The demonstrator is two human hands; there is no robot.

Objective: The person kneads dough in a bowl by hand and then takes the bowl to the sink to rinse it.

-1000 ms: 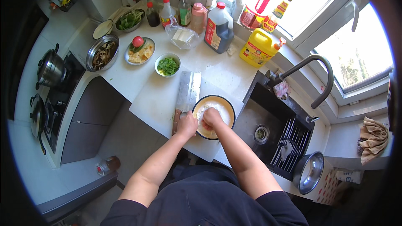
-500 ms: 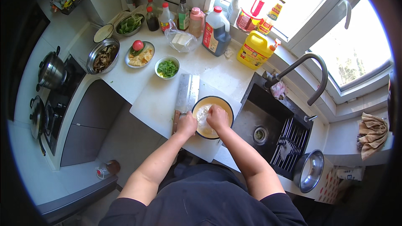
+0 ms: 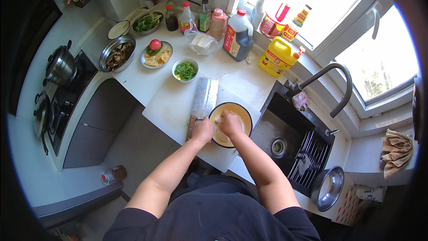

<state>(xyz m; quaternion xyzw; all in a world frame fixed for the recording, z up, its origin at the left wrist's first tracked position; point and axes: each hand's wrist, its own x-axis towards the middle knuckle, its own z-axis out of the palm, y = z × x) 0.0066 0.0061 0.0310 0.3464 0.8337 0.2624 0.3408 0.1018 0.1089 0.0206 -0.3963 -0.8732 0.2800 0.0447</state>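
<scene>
Roughly central bowl: round, yellow inside, dark-rimmed, on the white rectangular cutting board, between both hands.
Left hand: fingers closed on the bowl's left rim.
Right hand: inside the bowl, fingers curled in against whitish, wet-looking mix; can't tell whether any is pinched.
Bowl axis: mouth up; round, so no long axis.
Broad steel cleaver with brown handle: just left of bowl; long axis runs away from the person, handle end nearest.
Board room: bare left of cleaver and nearside of bowl.
Right side: black sink close by bowl.
</scene>
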